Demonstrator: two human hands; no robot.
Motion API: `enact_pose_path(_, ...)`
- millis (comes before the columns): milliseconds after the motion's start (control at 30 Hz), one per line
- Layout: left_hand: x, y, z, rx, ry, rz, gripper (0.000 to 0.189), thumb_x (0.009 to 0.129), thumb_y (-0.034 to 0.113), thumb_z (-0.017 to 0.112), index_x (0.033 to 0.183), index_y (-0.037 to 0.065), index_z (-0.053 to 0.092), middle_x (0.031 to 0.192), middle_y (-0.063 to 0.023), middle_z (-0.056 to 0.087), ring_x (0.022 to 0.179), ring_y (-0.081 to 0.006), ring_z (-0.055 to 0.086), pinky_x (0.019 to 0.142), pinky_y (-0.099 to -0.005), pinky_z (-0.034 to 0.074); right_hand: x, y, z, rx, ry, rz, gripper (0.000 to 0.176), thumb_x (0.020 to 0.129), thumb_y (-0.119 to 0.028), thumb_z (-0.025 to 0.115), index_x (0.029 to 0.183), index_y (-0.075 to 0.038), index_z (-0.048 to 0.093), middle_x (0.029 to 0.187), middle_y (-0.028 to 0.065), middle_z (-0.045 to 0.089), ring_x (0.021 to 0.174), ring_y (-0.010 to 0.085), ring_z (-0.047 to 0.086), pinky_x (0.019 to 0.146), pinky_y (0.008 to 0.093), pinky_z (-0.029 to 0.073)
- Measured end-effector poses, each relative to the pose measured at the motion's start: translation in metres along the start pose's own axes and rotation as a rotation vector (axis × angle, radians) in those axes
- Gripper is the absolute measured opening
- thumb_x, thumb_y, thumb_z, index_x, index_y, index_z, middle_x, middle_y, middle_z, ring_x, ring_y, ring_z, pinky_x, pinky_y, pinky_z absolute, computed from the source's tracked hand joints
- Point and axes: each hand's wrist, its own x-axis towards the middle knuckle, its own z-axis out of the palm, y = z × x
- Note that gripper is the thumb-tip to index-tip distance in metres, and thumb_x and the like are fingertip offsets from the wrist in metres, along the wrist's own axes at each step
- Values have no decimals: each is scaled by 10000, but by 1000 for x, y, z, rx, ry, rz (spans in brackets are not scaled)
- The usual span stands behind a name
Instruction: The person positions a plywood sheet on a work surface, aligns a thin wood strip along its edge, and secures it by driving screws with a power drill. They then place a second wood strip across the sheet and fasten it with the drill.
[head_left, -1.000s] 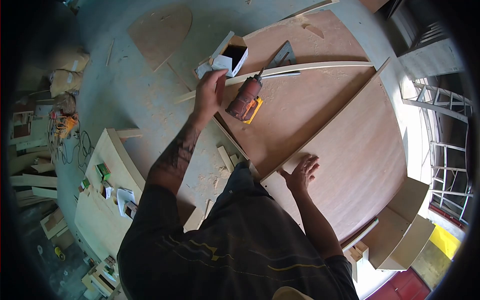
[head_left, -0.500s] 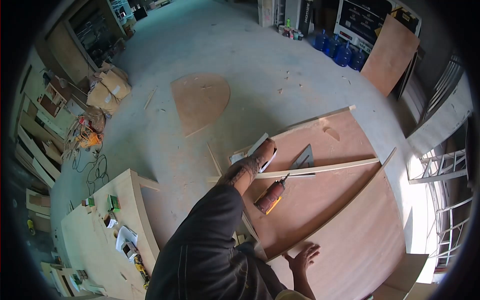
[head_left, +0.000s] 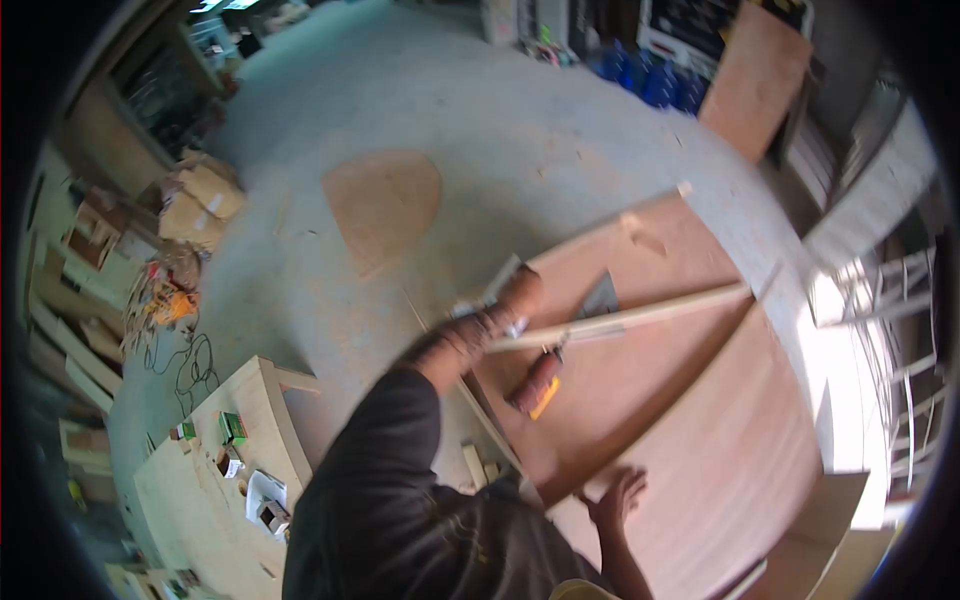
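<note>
My left hand [head_left: 520,292] is at the near left end of a wooden frame, its fingers closed about a pale grey object that is blurred and mostly hidden. A pale wooden strip [head_left: 660,314] runs from beside that hand across the plywood panel [head_left: 640,365]. Just below the strip lies a dark red and yellow cordless drill [head_left: 537,383]. Beyond it, a grey triangular metal piece [head_left: 600,297] rests on the panel. My right hand [head_left: 622,497] lies with fingers spread on a curved plywood sheet [head_left: 720,430] along the near side.
To the left stands a wooden table [head_left: 190,490] bearing small boxes. A rounded plywood piece [head_left: 385,200] lies on the floor. Cables [head_left: 195,370] trail at left near stacked sacks [head_left: 200,205]. Blue water bottles [head_left: 660,85] and a leaning board [head_left: 757,80] stand at the back right.
The view has turned and shifted slightly, and is more blurred. Both hands stay at about the same places on the frame and sheet. The drill still lies on the panel.
</note>
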Motion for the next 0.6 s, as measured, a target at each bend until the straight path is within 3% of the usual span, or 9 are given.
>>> enact_pose_path(33,5,-12,-20,-7,-108,413,268,866,101,641,1061,-81,663,870,-213,745,801,-412,746,648,-481,587,-4,-2,-1,7,44,-22,1542,627,-534,989,1674,-4,-12,1727,339,-82,1579,585,-40,1155,799,225)
enact_pose_path(67,9,-15,-38,-137,125,515,115,861,44,621,932,28,709,872,-214,690,745,-371,664,675,-491,522,-5,-6,-6,2,21,-9,1532,634,-545,983,1671,2,-4,1725,344,-75,1581,580,-28,1161,791,232)
enact_pose_path(100,7,2,-52,-347,-108,276,173,919,28,598,1072,-34,651,871,-209,723,755,-327,751,603,-444,577,-6,-8,-6,5,31,6,1526,642,-518,987,1669,2,-15,1725,342,-73,1585,573,-23,1166,783,242)
enact_pose_path(167,1,43,-145,-920,-479,-137,156,981,52,585,1096,-37,640,884,-178,722,800,-259,778,625,-370,608,-10,-15,-14,-12,-9,27,1493,673,-449,990,1667,3,-29,1728,329,-92,1587,568,-30,1174,778,254)
enact_pose_path(267,1,68,-184,-870,-618,67,182,1014,70,589,1146,-54,607,967,-128,717,854,-202,775,728,-310,644,-10,-17,-17,-14,-7,41,1485,679,-452,986,1669,0,-25,1730,321,-101,1588,565,-32,1173,777,262)
enact_pose_path(400,-1,86,-206,-832,-716,106,246,998,63,592,1221,-42,599,1010,-131,714,871,-216,776,746,-316,647,-12,-20,-20,-50,-30,29,1497,684,-512,967,1667,27,-24,1725,340,-90,1584,576,-11,1174,770,268)
enact_pose_path(467,1,87,-213,-874,-876,123,311,983,67,619,1277,-29,583,1053,-142,703,884,-216,773,755,-322,650,-11,-18,-19,-52,-28,29,1499,683,-516,967,1667,26,-25,1725,338,-90,1585,574,-11,1172,770,273)
enact_pose_path(600,1,93,-228,-809,-926,143,376,950,59,665,1306,-20,573,1061,-148,693,885,-221,766,775,-331,656,-10,-16,-16,-58,-21,25,1501,679,-513,970,1670,19,-25,1726,335,-94,1589,566,-10,1169,770,277)
